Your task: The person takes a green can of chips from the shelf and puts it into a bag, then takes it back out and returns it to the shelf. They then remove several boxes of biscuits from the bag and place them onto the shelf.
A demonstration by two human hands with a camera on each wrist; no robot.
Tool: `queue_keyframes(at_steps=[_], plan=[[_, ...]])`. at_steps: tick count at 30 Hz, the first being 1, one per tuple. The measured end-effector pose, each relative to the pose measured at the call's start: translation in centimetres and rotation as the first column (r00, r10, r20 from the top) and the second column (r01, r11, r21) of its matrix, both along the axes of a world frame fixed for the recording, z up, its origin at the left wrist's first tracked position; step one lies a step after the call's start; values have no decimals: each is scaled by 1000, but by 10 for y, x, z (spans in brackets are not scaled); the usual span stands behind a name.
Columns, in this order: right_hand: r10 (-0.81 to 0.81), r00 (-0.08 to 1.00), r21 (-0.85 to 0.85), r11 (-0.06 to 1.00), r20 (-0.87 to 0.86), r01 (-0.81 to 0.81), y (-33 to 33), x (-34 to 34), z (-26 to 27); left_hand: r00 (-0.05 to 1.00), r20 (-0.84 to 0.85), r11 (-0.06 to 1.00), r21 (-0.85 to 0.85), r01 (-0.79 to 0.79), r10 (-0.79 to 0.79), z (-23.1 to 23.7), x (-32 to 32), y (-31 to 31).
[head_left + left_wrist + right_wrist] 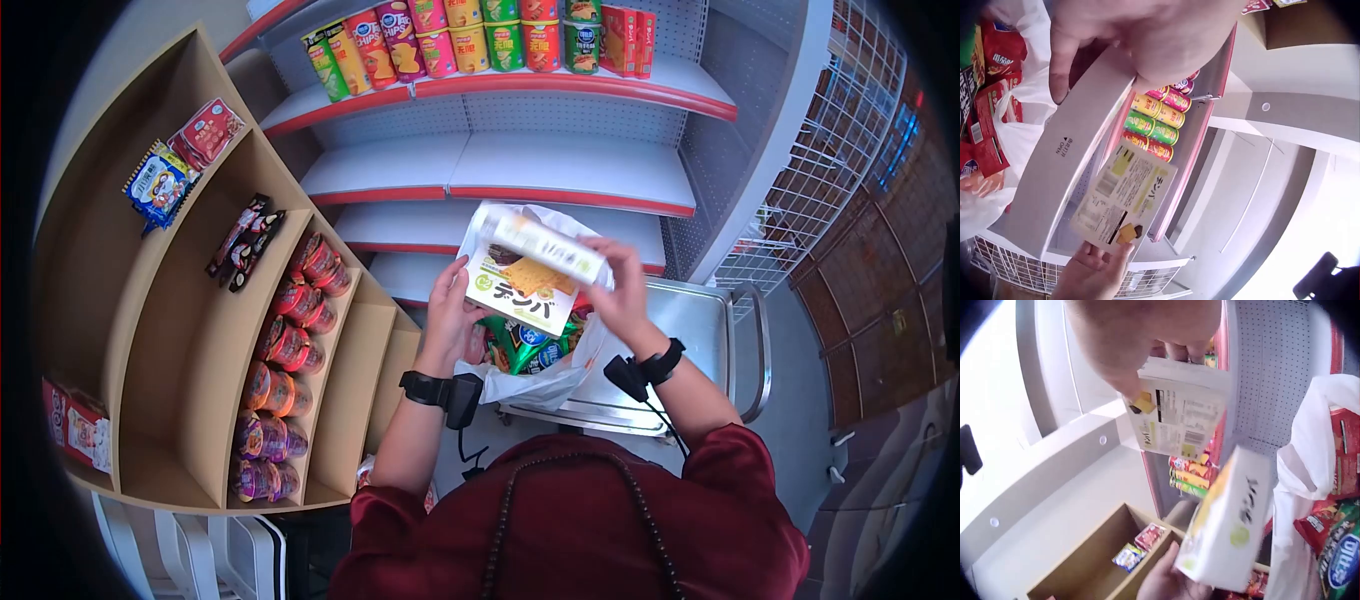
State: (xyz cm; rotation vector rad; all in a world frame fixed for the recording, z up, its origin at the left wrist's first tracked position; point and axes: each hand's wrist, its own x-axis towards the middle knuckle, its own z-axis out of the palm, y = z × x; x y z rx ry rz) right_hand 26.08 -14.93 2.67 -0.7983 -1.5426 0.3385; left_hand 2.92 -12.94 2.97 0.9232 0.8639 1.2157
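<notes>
My left hand (447,312) grips a white cracker box (535,312) by its left edge, with the cracker picture and dark lettering facing up. A second, matching cracker box (1179,415) is pinched at one end by my right hand (622,292). In the head view this second box is blurred and overlaps the top of the first. The left wrist view shows its printed back and the plain side of the left box, marked OPEN. Both boxes are above a white plastic bag (535,390) filled with snack packets, among them a green bag (515,345).
The bag stands by a metal cart (690,340). Ahead is a white shelf rack (570,165) with red edges and chip canisters (465,45) on an upper tier. At left, a wooden shelf unit (180,330) carries cup-shaped packs (285,345). A wire grid (830,130) stands at right.
</notes>
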Motion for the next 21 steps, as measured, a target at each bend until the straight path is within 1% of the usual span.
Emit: queue_keyframes(at_steps=[1, 2, 3, 4, 6, 8, 10, 14, 15, 16, 17, 18, 19, 20, 21], plan=[[-1, 1000, 2, 1000, -1, 1, -4, -2, 0, 1000, 11, 1000, -11, -16, 16, 3, 2, -2], [42, 972, 78, 995, 233, -62, -9, -3, 2, 1000, 10, 1000, -9, -15, 15, -1, 1, 2], [64, 888, 136, 981, 456, -140, -14, -4, 4, 999, 49, 1000, -27, 0, 1, -7, -2, 7], [63, 888, 137, 981, 456, -140, -17, -5, 6, 996, 90, 999, -45, 16, -12, -13, -5, 11], [47, 847, 69, 993, 530, -99, -22, -5, 8, 993, 110, 998, -49, 40, -34, -21, -9, 12], [39, 843, 58, 995, 536, -83, -24, -4, 13, 990, 132, 997, -54, 64, -56, -22, -9, 12], [159, 849, -38, 986, 504, -162, -26, -3, 20, 989, 145, 995, -94, 25, -12, -22, -8, 10], [156, 824, -64, 987, 545, -144, -20, 1, 13, 990, 137, 997, -76, -15, 25, -19, -6, 9], [65, 920, -63, 997, 385, -44, -19, -4, 8, 987, 160, 997, -74, -20, 32, -19, -6, 9], [-36, 976, -80, 995, 214, 54, -17, -6, 5, 982, 182, 997, -72, -26, 39, -20, -5, 8], [53, 986, -233, 972, 159, -14, -15, -2, 4, 982, 184, 997, -71, -26, 39, -19, -5, 8], [49, 986, -227, 974, 161, -11, -14, -3, 4, 980, 191, 997, -67, -42, 54, -18, -4, 9], [110, 988, -396, 907, -109, -145, -13, -6, 5, 978, 200, 997, -62, -54, 66, -17, -3, 11], [117, 920, -507, 805, -375, -309, -11, -6, 6, 977, 206, 998, -51, -47, 57, -15, -2, 12], [88, 929, -602, 739, -359, -303, -6, -5, 4, 989, 146, 999, -38, -21, 26, -15, -3, 13]])
